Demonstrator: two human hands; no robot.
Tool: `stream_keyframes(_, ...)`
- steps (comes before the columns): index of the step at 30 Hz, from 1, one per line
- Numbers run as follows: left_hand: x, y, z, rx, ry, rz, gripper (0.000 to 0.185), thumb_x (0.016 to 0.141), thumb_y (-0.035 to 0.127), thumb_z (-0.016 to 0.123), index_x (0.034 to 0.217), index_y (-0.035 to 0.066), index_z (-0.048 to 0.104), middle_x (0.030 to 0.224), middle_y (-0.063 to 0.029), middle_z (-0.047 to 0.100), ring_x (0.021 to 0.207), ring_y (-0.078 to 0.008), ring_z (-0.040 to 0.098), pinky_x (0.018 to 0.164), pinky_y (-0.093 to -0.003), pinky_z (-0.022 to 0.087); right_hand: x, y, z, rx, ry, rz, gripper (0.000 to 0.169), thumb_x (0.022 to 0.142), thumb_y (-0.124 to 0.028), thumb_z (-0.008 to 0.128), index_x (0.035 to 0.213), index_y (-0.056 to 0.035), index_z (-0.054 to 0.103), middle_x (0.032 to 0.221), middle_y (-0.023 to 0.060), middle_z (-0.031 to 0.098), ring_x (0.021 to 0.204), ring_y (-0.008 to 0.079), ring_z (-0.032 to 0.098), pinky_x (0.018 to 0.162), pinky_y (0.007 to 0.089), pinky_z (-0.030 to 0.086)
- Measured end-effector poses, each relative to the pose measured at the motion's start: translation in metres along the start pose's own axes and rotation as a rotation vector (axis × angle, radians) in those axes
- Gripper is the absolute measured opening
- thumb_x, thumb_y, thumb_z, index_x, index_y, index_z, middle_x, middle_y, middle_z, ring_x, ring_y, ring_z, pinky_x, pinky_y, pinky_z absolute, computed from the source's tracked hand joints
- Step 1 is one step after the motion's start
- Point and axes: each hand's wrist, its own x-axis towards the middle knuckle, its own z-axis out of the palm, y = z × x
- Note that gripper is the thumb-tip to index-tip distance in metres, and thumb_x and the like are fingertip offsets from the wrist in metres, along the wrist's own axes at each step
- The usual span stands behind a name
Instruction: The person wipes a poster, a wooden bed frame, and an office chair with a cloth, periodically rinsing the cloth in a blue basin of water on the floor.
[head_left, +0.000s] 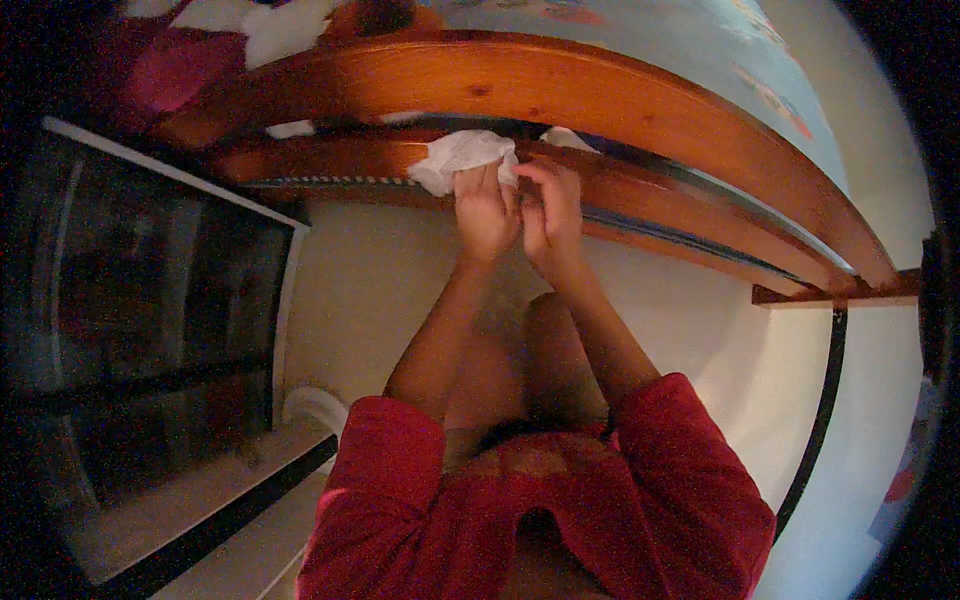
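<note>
A crumpled white cloth or tissue (466, 152) lies against the middle wooden rail (637, 180) of a bed-like frame. My left hand (486, 214) has its fingers on this cloth, which covers the fingertips in part. Just to the right, my right hand (553, 210) is raised with bent fingers and the thumb apart. Its index fingertip comes close to the cloth's right edge; whether they touch I cannot tell. Nothing shows between the right fingers. Behind that hand, a small white piece (568, 139) shows in the gap between the rails.
A broad upper wooden rail (480, 75) curves above my hands, with light blue patterned fabric (675, 45) beyond it. Pink and white fabric (180, 67) is at the upper left. A dark, white-framed panel (172, 285) stands left. My bare knees (559, 337) are below my forearms.
</note>
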Motion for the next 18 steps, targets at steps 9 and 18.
stream_keyframes(9, -0.072, 0.046, 0.024, -1.288, -0.426, -1.205, 0.031, 0.083, 0.026, 0.053, 0.103, 0.003, 0.058, 0.092, -0.0046, 0.06, 0.087, -0.0155, 0.055, 0.077, -0.0309, 0.043, -0.038, 0.039, -0.128, 0.486, -0.62, 0.782, 0.055, 0.073, -0.024, 0.067, 0.119, -0.0045, 0.047, 0.108, 0.0123, 0.056, 0.098, 0.0267, 0.053, 0.086, 0.0346, 0.042)
stream_keyframes(18, 0.031, 0.081, 0.018, 0.194, -0.29, 0.26, 0.041, 0.075, 0.038, 0.061, 0.099, 0.005, 0.06, 0.101, -0.0116, 0.056, 0.098, -0.0251, 0.05, 0.09, -0.042, 0.032, -0.02, 0.085, -0.17, 1.186, -0.071, 1.168, 0.047, 0.07, -0.014, 0.065, 0.113, -0.0027, 0.048, 0.101, 0.0101, 0.058, 0.088, 0.0243, 0.058, 0.075, 0.038, 0.05)
